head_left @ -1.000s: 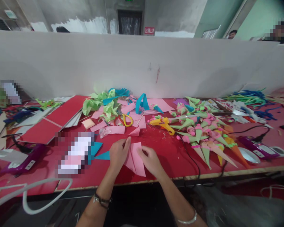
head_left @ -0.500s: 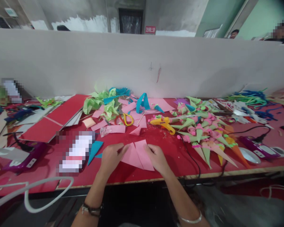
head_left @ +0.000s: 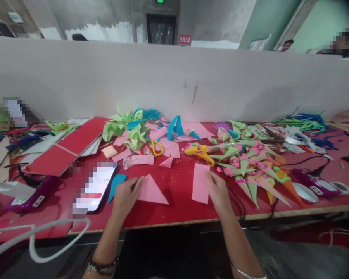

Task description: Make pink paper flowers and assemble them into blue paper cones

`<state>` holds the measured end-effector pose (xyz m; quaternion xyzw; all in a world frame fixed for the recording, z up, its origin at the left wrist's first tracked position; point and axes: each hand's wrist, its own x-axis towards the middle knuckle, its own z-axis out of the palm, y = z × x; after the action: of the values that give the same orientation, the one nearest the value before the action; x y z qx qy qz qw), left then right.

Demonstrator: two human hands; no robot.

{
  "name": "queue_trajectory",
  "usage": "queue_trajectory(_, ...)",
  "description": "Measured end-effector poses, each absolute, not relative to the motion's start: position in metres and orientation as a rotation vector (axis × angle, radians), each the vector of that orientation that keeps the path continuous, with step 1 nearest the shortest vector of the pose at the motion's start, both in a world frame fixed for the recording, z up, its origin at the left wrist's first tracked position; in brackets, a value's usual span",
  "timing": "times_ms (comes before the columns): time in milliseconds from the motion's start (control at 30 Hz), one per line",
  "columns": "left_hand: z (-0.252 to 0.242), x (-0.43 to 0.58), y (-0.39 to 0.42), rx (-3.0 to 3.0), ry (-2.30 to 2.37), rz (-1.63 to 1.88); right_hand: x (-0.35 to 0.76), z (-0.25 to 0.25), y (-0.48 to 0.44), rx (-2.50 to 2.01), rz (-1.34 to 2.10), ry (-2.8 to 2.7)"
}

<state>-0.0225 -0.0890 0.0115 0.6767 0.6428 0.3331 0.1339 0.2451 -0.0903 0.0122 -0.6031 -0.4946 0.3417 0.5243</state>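
Observation:
My left hand (head_left: pixel 127 195) pinches a pink paper triangle (head_left: pixel 152 190) by its upper left edge, its point toward the right. In my right hand (head_left: pixel 219 190) is an upright pink paper rectangle (head_left: pixel 200 183), gripped at its right edge between thumb and fingers. The two pieces are apart, with red tabletop showing between them. Behind my left hand lies a blue paper piece (head_left: pixel 116 185), close to a phone (head_left: pixel 94 188). Just beyond the rectangle, a yellow glue gun (head_left: pixel 199 152) rests on the table.
Yellow-handled scissors (head_left: pixel 158 148) lie among pink scraps and crumpled green paper (head_left: pixel 120 127). At right, several paper cones (head_left: pixel 244 162) are heaped near a purple power strip (head_left: pixel 318 182). Another power strip (head_left: pixel 36 193) and a white cable (head_left: pixel 31 240) are at left. A pale partition (head_left: pixel 151 81) stands behind.
The pink paper has come apart into two pieces. My left hand has moved left with the triangle, and my right hand has moved right with the rectangle.

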Motion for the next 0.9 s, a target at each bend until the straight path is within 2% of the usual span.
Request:
queue_trajectory(200, 0.013, -0.022, -0.092, 1.856, 1.804, 0.900, 0.279, 0.033, -0.096, -1.420, 1.069, -1.289)
queue_trajectory(500, 0.007, -0.017, -0.098, 1.987, 1.716, 0.773, 0.331, 0.090, -0.031, -1.109, 0.610, -0.977)
queue_trajectory(667, -0.002, -0.014, -0.103, 2.016, 1.650, 0.586, 0.263, 0.113, 0.015, -1.038, 0.685, -1.199)
queue_trajectory(767, -0.003, -0.013, -0.106, 2.039, 1.626, 0.592, 0.203, 0.104, 0.051, -1.120, 0.881, -1.386)
queue_trajectory(900, -0.002, -0.015, -0.109, 2.079, 1.602, 0.637, 0.147, 0.080, 0.090, -1.147, 0.856, -1.437)
